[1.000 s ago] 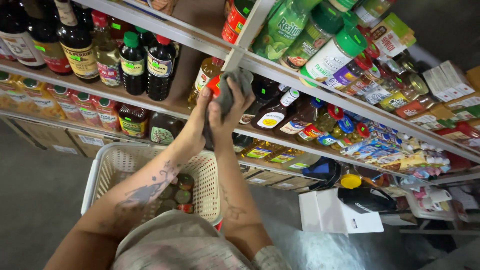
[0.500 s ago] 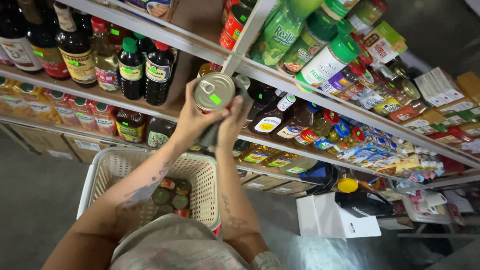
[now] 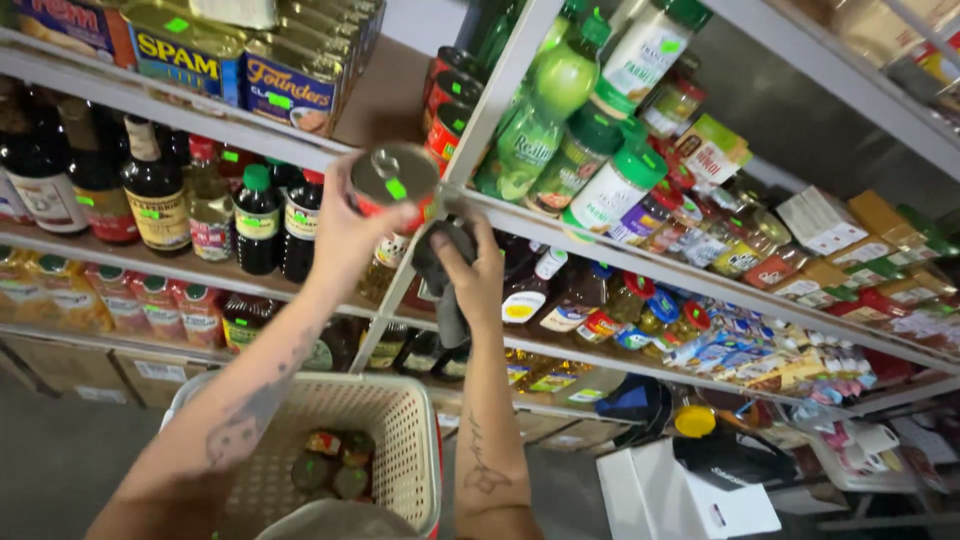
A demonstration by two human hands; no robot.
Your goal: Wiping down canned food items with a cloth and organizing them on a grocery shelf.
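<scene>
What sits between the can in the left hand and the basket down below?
In the head view, between the can and the white basket run the left forearm and a lower shelf of sauce bottles.

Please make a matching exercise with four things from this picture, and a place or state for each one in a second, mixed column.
Things:
1. round can
2. grey cloth
3. white basket
4. green squeeze bottle

Places or states:
a. on the upper shelf, right of the post
b. held up in the left hand
c. low down, below both arms
d. gripped in the right hand

Pairs: 1-b, 2-d, 3-c, 4-a
</scene>
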